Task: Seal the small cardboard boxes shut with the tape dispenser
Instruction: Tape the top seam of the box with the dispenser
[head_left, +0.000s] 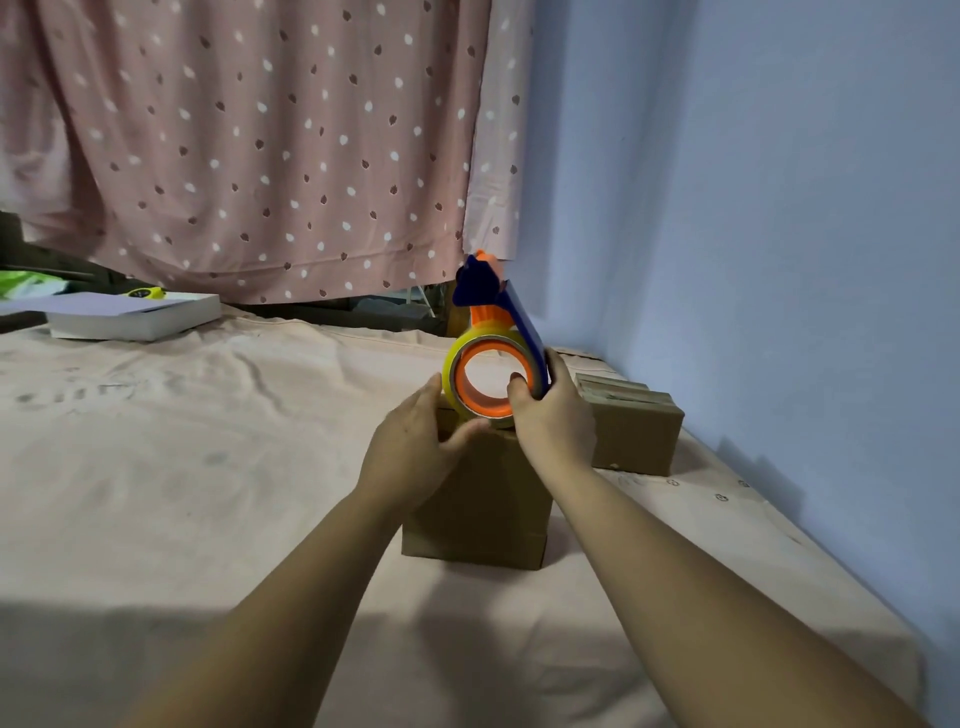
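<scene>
Nearest, the box (475, 514) stands on the sheet (208, 519) with the left hand (415, 447) pressed flat on its top, fingers loosely straight and holding nothing, thumb reaching to the foot of the roll. The right hand (550, 415) grips the dispenser (493, 364), thumb inside the orange core; it stands upright on the box's far top edge, cutter up and away, so the pull likely runs back toward the person, through the left hand. Behind, on the right, more boxes (636, 431) sit clear by the wall; a book (135, 314) lies far left.
</scene>
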